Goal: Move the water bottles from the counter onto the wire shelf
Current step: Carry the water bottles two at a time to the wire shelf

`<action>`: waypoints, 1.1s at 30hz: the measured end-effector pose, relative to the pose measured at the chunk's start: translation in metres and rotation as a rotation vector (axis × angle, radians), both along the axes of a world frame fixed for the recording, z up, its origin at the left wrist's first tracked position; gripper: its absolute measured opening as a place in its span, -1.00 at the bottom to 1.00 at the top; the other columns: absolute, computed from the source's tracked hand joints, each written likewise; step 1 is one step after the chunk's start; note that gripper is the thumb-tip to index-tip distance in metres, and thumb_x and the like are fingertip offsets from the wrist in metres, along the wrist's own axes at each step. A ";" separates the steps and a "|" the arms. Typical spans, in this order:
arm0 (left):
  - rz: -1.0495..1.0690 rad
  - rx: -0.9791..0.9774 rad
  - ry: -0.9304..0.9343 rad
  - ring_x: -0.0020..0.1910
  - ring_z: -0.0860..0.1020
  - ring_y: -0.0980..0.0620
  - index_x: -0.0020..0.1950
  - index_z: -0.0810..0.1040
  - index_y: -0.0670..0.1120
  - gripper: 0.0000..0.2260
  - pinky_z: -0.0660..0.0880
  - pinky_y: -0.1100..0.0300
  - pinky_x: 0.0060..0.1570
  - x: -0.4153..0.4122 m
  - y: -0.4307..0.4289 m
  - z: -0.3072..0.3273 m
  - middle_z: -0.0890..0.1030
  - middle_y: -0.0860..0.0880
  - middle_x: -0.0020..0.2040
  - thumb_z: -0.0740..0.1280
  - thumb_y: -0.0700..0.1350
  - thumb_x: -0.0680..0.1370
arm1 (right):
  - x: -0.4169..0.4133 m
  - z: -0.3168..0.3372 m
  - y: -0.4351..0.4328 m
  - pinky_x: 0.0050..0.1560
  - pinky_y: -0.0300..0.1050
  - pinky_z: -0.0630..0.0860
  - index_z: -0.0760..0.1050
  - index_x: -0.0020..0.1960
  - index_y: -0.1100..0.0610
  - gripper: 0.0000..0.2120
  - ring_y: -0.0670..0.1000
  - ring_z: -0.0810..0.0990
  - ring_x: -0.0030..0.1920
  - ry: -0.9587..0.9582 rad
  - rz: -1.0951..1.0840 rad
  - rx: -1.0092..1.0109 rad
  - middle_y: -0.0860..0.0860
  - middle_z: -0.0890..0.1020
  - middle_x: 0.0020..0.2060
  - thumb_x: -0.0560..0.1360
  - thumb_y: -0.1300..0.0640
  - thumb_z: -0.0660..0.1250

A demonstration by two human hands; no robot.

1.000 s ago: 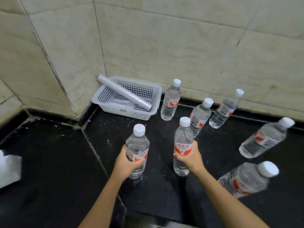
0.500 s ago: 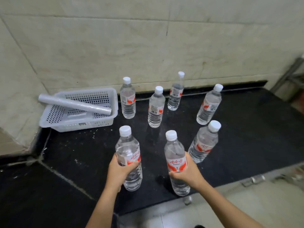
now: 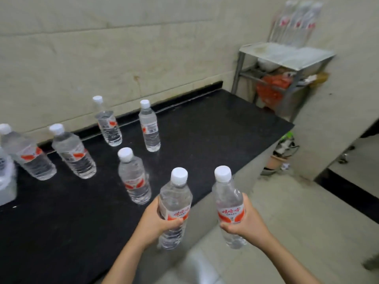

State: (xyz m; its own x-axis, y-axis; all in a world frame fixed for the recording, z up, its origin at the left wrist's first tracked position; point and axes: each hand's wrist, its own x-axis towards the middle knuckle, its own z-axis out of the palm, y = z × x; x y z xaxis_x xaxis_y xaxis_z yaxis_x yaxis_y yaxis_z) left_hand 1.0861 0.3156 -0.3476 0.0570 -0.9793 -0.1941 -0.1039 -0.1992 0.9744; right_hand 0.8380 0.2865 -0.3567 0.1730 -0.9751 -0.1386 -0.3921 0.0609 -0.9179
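My left hand [image 3: 155,224] grips a clear water bottle [image 3: 175,199] with a white cap and red label, held above the black counter's [image 3: 215,124] front edge. A second such bottle [image 3: 227,199] is in my right hand [image 3: 249,222], out past the counter over the floor. Several more bottles stand on the counter: one close by [image 3: 134,177], two further back [image 3: 149,128] [image 3: 107,124], and two at the left [image 3: 71,152] [image 3: 26,154]. At the far right, blurred bottles [image 3: 297,21] stand on the wire shelf [image 3: 286,55].
A red bag [image 3: 270,89] and other items sit on the shelf's lower level. A white basket edge [image 3: 6,183] shows at the far left. A pot [image 3: 275,160] stands on the floor beyond the counter's right end. A dark step [image 3: 348,193] crosses the floor at right.
The view has swung right, bringing the shelf into sight. Both hands have lifted their bottles off the counter and carried them to the right, past its front edge.
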 end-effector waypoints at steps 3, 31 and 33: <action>-0.085 -0.004 -0.020 -0.08 0.62 0.16 0.05 0.51 -0.02 -0.53 0.53 0.38 -0.13 -0.072 -0.029 0.000 0.66 0.03 -0.04 0.52 -0.36 0.24 | -0.073 -0.004 -0.007 -0.29 -0.47 0.46 0.35 -0.04 -0.15 -0.41 -0.30 0.60 -0.25 0.033 -0.134 -0.009 -0.31 0.63 -0.24 -0.03 -0.01 0.46; -0.342 -0.210 0.255 -0.17 0.64 0.19 -0.01 0.52 0.01 -0.47 0.57 0.34 -0.13 -0.457 -0.382 0.035 0.68 0.09 -0.12 0.53 -0.08 0.04 | -0.442 0.109 -0.256 -0.11 -0.40 0.51 0.33 0.11 -0.03 -0.36 -0.25 0.60 -0.10 -0.001 -0.546 -0.282 -0.05 0.59 -0.03 0.20 0.36 0.54; -0.365 -0.211 0.255 -0.14 0.64 0.17 0.00 0.53 0.01 -0.50 0.57 0.33 -0.13 -0.480 -0.408 0.036 0.70 0.10 -0.16 0.53 -0.16 0.09 | -0.462 0.105 -0.275 -0.19 -0.46 0.50 0.34 0.12 0.02 -0.38 -0.30 0.60 -0.14 -0.002 -0.575 -0.272 -0.05 0.59 -0.05 0.20 0.37 0.54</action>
